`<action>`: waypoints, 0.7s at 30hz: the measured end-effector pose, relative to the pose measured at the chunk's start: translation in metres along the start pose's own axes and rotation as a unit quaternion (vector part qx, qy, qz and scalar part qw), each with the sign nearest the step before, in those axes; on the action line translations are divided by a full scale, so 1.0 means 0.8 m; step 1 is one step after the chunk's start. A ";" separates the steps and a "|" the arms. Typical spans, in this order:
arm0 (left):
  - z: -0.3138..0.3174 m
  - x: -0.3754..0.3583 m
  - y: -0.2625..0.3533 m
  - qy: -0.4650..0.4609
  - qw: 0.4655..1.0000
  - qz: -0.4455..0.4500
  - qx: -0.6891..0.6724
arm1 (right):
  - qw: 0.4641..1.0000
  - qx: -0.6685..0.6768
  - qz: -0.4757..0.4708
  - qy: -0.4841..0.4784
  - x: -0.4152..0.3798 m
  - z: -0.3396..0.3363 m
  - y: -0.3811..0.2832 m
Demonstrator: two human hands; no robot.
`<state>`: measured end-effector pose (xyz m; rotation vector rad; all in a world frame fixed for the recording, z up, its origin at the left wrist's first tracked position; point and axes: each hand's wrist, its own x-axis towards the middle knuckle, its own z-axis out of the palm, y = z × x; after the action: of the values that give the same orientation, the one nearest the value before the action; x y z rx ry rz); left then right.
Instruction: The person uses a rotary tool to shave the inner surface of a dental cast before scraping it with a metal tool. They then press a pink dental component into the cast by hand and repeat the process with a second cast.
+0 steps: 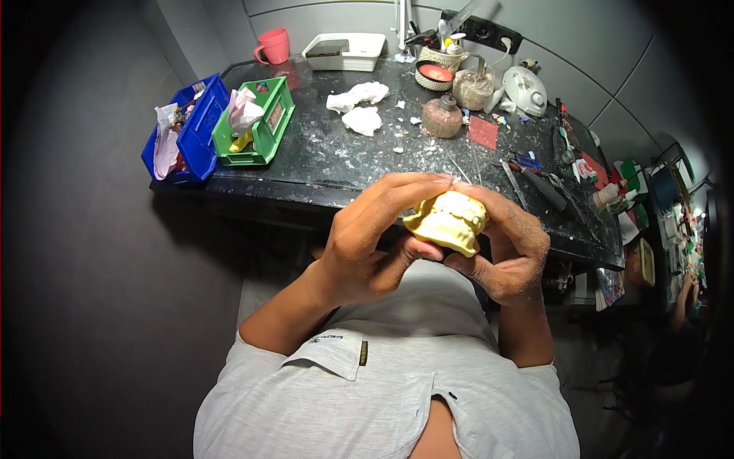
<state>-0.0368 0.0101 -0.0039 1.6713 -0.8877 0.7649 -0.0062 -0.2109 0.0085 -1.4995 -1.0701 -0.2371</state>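
Between my two hands is a pale yellow dental plaster model (451,222), held in front of my chest at the front edge of the bench. My left hand (371,233) grips its left side, fingers over the top and thumb below. On the other side, my right hand (511,241) grips it with the index finger near the top and the thumb at the lower edge. White dust clings to both hands. A ridged, uneven surface on the model faces me; its underside and back are hidden.
The dark bench (306,161) is strewn with white scraps. Blue (202,141) and green (271,130) bins stand left, near a pink mug (275,47) and white tray (367,55). Crumpled tissue (361,118), a round bottle (442,118) and a knife (544,190) lie behind my hands.
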 end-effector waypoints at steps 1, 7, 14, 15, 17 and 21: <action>0.002 -0.002 0.000 0.000 1.000 0.000 0.001 | 1.000 -0.022 0.017 -0.011 0.000 0.000 -0.002; 0.013 -0.009 0.000 0.040 0.998 -0.028 -0.039 | 0.999 -0.032 -0.007 0.017 -0.002 0.005 0.004; 0.018 -0.019 -0.005 0.043 0.997 -0.034 -0.055 | 0.999 -0.036 0.001 0.016 0.001 0.012 -0.007; 0.019 -0.020 -0.005 0.045 0.997 -0.033 -0.053 | 0.999 -0.035 0.002 0.025 0.000 0.012 -0.005; 0.019 -0.020 -0.003 0.048 0.997 -0.044 -0.048 | 0.999 -0.033 0.004 0.035 -0.004 0.015 -0.002; 0.035 -0.028 0.000 0.131 0.985 -0.095 -0.064 | 0.987 -0.049 0.013 0.152 -0.006 0.030 0.004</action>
<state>-0.0466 -0.0126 -0.0296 1.4775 -0.5733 0.7591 -0.0163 -0.1920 -0.0035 -1.5059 -0.8034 -0.4891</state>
